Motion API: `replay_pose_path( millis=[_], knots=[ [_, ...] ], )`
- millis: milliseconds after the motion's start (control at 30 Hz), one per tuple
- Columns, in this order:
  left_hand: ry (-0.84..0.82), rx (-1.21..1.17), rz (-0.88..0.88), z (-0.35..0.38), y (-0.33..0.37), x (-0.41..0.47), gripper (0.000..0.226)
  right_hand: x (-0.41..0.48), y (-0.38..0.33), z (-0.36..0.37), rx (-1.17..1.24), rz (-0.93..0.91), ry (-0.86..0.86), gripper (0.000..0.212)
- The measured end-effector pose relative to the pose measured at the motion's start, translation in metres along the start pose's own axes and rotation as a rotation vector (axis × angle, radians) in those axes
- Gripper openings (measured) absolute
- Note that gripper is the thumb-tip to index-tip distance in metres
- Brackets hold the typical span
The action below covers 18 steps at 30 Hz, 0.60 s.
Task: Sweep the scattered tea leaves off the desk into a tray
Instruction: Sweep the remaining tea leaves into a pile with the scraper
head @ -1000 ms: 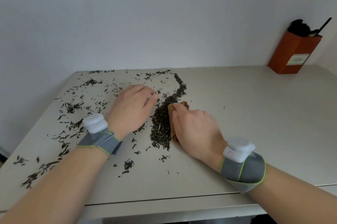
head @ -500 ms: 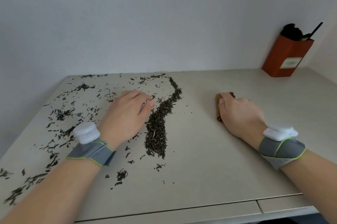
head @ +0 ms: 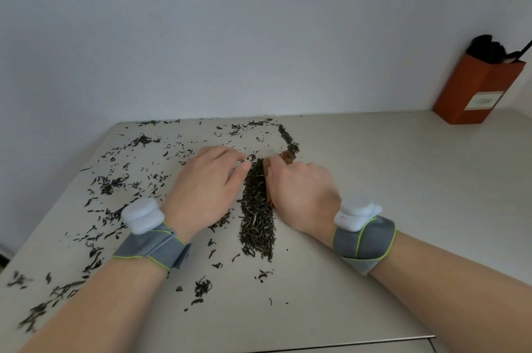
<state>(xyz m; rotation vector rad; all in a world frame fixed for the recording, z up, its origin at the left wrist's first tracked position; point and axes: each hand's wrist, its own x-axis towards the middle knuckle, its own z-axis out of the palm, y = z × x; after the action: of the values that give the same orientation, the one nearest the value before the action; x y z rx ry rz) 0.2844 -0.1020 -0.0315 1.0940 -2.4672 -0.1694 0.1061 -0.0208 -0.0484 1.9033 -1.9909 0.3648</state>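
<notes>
Dark tea leaves are gathered in a dense ridge down the middle of the beige desk, and loose leaves are scattered over its left half. My right hand grips a small brown wooden piece, mostly hidden under the fingers, with its edge against the right side of the ridge. My left hand lies palm down on the desk with fingers straight, its fingertips touching the left side of the ridge. No tray is in view.
An orange-brown box holding dark utensils stands at the back right by the wall. The white wall runs along the desk's far edge. The desk's left edge and front edge, with a drawer seam, are near my arms.
My right hand with the brown piece has swept left from the desk's right side back against the ridge of leaves. My left hand has stayed beside the ridge.
</notes>
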Motion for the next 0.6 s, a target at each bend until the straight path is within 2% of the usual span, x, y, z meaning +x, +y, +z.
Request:
replay_pose_path(
  millis=[100,200,433,600],
  knots=[
    [-0.001,0.005,0.002,-0.001,0.0,-0.001,0.047,0.0,-0.001,-0.005,0.092,0.003,-0.004,0.021],
    [-0.001,-0.006,-0.003,-0.002,0.0,-0.002,0.049,-0.002,0.016,-0.015,0.189,0.107,-0.009,0.033],
    [0.006,-0.004,0.003,-0.002,0.001,-0.001,0.045,0.006,0.092,-0.017,0.066,0.324,-0.059,0.037],
    [0.003,-0.011,-0.001,-0.001,0.001,-0.001,0.047,0.016,0.096,0.006,-0.021,0.302,-0.083,0.033]
  ],
)
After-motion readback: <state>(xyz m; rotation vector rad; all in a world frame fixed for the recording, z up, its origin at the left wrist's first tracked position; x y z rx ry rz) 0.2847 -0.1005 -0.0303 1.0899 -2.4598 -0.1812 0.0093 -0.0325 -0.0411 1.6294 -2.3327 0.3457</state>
